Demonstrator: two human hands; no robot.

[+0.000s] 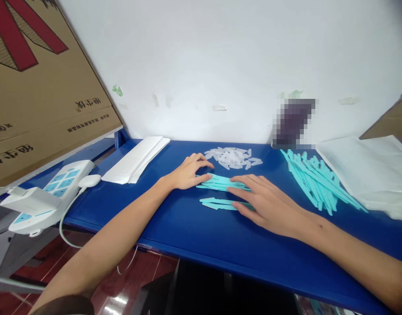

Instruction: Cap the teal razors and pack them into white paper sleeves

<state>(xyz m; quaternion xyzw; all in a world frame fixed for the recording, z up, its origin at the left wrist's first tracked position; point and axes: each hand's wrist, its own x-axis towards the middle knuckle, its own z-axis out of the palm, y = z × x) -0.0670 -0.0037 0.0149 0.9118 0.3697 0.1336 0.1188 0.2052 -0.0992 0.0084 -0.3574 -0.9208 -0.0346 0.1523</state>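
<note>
Slim turquoise sticks (220,182) with shaped ends, resembling eyebrow razors, lie side by side in a small row on the blue table. My left hand (192,171) rests at their left end, thumb touching them and fingers apart. Over their right end spreads my right hand (265,199), palm down, its fingertips on the sticks. A couple of separate turquoise sticks (217,204) lie nearer to me, partly under my right fingers. Just beyond my hands is a heap of small translucent white pieces (233,157). To the right lies a loose pile of more turquoise sticks (319,179).
White flat sheets (135,159) lie at the back left, near a power strip (54,192) with a plugged-in adapter and cable. A white translucent bag (368,170) covers the right side. A large cardboard box (50,87) stands left; a white wall (201,65) closes the back.
</note>
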